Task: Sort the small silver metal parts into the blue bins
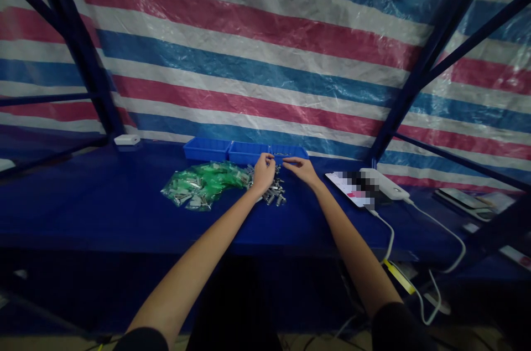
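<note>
Three blue bins stand in a row at the back of the blue table: a left bin, a middle bin and a right bin with small parts inside. A pile of metal fasteners lies before them. My left hand is over the pile's left side, fingers closed in a pinch; what they hold is too small to make out. My right hand is just right of the pile, below the right bin, its fingers apart. A clear and green plastic bag of parts lies left of the pile.
On the right lie a tablet-like device, a white power strip and white cables running over the table edge. A small white box sits back left. Blue metal posts frame a striped sheet behind the table.
</note>
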Action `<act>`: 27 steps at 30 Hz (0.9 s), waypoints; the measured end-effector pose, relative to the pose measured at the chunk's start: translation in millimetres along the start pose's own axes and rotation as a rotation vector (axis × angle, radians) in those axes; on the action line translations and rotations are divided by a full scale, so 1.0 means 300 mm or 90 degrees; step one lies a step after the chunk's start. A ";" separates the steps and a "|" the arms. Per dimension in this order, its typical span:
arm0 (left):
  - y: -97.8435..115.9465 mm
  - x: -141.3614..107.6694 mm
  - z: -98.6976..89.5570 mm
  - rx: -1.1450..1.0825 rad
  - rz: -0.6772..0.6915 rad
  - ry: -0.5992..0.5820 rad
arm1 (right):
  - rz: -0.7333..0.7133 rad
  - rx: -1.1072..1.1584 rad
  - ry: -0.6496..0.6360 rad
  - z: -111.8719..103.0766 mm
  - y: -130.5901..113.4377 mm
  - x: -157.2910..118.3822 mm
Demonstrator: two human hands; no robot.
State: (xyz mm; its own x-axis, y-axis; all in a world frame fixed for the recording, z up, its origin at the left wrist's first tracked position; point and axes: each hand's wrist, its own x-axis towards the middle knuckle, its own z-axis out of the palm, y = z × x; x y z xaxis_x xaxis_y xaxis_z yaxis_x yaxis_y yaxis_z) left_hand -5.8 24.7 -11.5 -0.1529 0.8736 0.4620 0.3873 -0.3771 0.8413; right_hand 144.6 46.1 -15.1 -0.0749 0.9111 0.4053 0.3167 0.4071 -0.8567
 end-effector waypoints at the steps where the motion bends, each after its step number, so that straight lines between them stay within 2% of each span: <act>1: -0.001 0.001 -0.001 0.006 -0.002 0.005 | 0.011 -0.031 -0.038 -0.002 0.007 -0.005; 5: -0.012 0.002 -0.003 0.035 0.009 0.018 | 0.026 -0.084 -0.184 -0.010 0.038 -0.015; 9: -0.020 -0.003 -0.007 0.082 0.068 0.005 | 0.000 -0.131 -0.222 -0.006 0.050 -0.017; 14: -0.015 -0.012 -0.010 0.108 0.080 -0.020 | -0.052 -0.260 -0.131 0.011 0.041 -0.031; 17: -0.010 -0.015 -0.010 0.110 0.068 -0.027 | -0.059 -0.273 -0.064 0.017 0.038 -0.034; 22: -0.015 -0.013 -0.007 0.106 0.065 -0.032 | -0.059 -0.126 0.014 0.026 0.026 -0.015; 27: -0.023 -0.012 0.001 0.077 0.067 -0.062 | 0.002 0.053 0.014 0.051 -0.014 -0.011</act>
State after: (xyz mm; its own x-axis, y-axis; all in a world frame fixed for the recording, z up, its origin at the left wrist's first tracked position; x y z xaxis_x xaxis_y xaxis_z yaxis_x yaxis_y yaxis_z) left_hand -7.7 24.3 -18.9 -0.0189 0.8593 0.5112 0.5045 -0.4332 0.7468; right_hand 129.2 42.4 -17.8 -0.0524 0.9109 0.4092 0.2377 0.4093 -0.8809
